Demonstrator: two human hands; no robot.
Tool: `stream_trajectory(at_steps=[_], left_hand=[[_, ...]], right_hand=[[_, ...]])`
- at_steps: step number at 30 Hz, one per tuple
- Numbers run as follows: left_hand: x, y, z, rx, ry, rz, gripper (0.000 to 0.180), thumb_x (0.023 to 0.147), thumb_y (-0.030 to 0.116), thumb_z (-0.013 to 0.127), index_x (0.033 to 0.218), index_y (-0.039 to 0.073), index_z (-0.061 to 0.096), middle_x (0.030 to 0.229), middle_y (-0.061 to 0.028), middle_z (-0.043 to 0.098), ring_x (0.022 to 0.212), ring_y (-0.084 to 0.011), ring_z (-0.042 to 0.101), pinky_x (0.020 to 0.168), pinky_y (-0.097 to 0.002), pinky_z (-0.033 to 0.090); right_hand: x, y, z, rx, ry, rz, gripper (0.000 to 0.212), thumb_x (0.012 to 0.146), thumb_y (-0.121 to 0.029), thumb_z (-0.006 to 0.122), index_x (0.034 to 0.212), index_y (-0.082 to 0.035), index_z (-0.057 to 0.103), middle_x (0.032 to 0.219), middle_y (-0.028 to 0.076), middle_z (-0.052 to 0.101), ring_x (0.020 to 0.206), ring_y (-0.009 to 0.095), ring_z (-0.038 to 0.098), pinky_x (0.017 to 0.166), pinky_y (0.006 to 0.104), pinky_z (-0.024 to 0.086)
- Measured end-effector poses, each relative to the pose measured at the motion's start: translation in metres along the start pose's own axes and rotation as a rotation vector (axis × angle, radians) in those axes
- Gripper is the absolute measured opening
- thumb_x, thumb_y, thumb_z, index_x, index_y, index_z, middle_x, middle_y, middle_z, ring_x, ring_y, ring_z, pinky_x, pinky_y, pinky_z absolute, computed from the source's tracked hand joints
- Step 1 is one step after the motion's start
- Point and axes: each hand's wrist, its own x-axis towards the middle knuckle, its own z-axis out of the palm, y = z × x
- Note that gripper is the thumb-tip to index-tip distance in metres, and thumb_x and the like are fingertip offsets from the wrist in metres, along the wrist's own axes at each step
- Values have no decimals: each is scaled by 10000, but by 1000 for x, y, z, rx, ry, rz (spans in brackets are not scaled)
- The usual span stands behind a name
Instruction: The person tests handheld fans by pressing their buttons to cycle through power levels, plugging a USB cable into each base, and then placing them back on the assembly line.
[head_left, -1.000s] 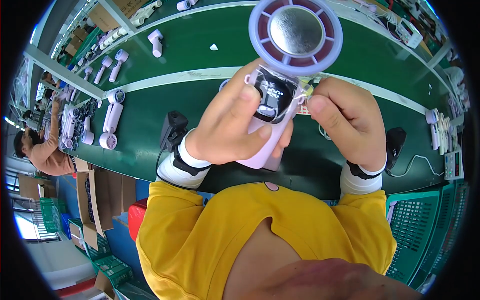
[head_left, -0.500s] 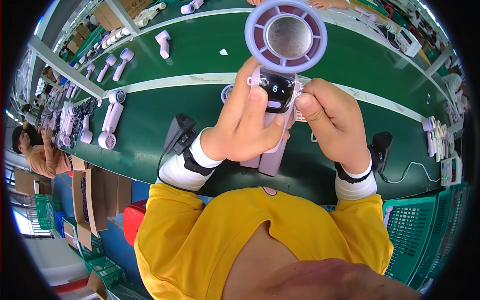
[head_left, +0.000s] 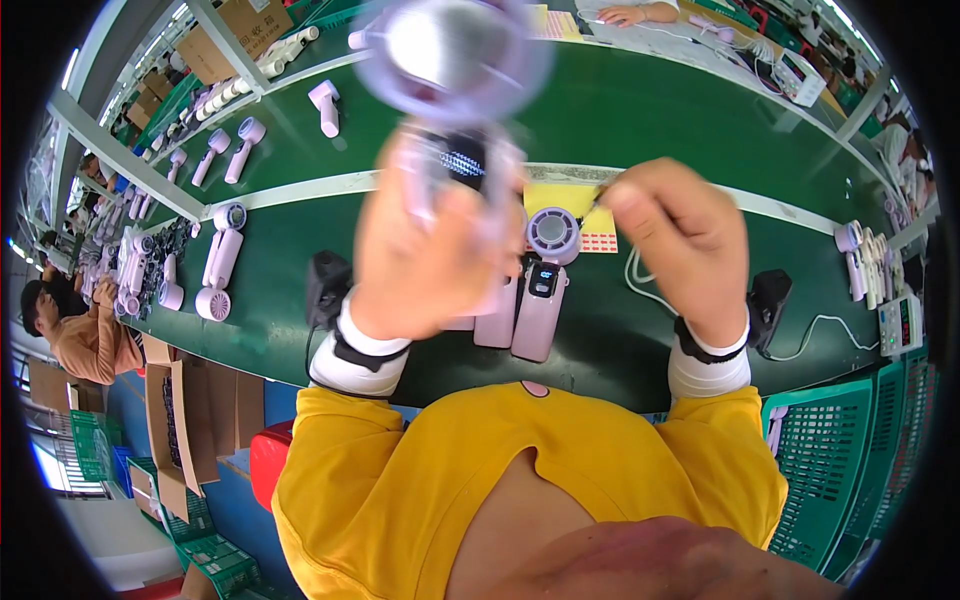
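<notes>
We see the lilac handheld fan (head_left: 455, 60) raised above the green bench (head_left: 650, 110), left hand (head_left: 430, 250) wrapped round its handle. The right hand (head_left: 675, 235) pinches something tiny, hard to identify. Blur suggests motion; a loose grip could drop it onto the fans (head_left: 540, 290) below.

A single head-worn fisheye camera looks steeply down over the wearer's yellow shirt (head_left: 520, 480) onto a green worktop (head_left: 640, 110), facing forward across it toward the far edge at the top of the frame. Both forearms enter from below, and the left hand (head_left: 425, 250) sits so close to the lens that it blurs. Straight worktop edges bow near the dark circular rim, and no second view is shown.
</notes>
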Motion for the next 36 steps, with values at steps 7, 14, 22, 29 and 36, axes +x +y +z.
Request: stream_trajectory(at_steps=[7, 14, 22, 29, 36], left_hand=[[-43, 55, 13, 0, 302, 497, 432, 808, 306, 558, 1108, 37, 400, 897, -120, 505, 758, -210, 525, 679, -346, 441], [-59, 36, -9, 30, 75, 911, 319, 780, 224, 587, 1070, 128, 495, 992, -88, 523, 776, -205, 519, 666, -346, 444], [112, -75, -156, 489, 342, -151, 394, 688, 83, 596, 1026, -46, 440, 819, -105, 566, 662, -176, 580, 557, -298, 475], [154, -185, -212, 1148, 195, -319, 424, 704, 105, 573, 1051, -71, 405, 741, -197, 562, 664, -262, 578, 616, -321, 468], [75, -154, -181, 1171, 853, 204, 203, 732, 132, 560, 779, -40, 464, 718, -223, 474, 638, -383, 464, 573, -438, 369]], right_hand=[[-2, -7, -6, 172, 141, -68, 181, 876, -151, 530, 817, 16, 569, 760, 26, 551, 636, 69, 435, 585, 189, 343], [-3, -9, -13, 99, 189, -63, 183, 873, -152, 526, 822, 21, 559, 761, 41, 547, 649, 80, 447, 588, 193, 345], [-8, -12, -21, 132, 522, -228, 155, 843, -115, 543, 780, 25, 568, 657, 58, 540, 556, 95, 453, 512, 212, 358], [-9, -11, -25, 69, 486, -248, 188, 832, -150, 534, 779, 26, 570, 664, 67, 547, 554, 111, 453, 520, 227, 360], [-8, -4, -19, 105, 472, -227, 192, 828, -157, 539, 788, 28, 570, 689, 79, 562, 563, 109, 450, 524, 223, 344]])
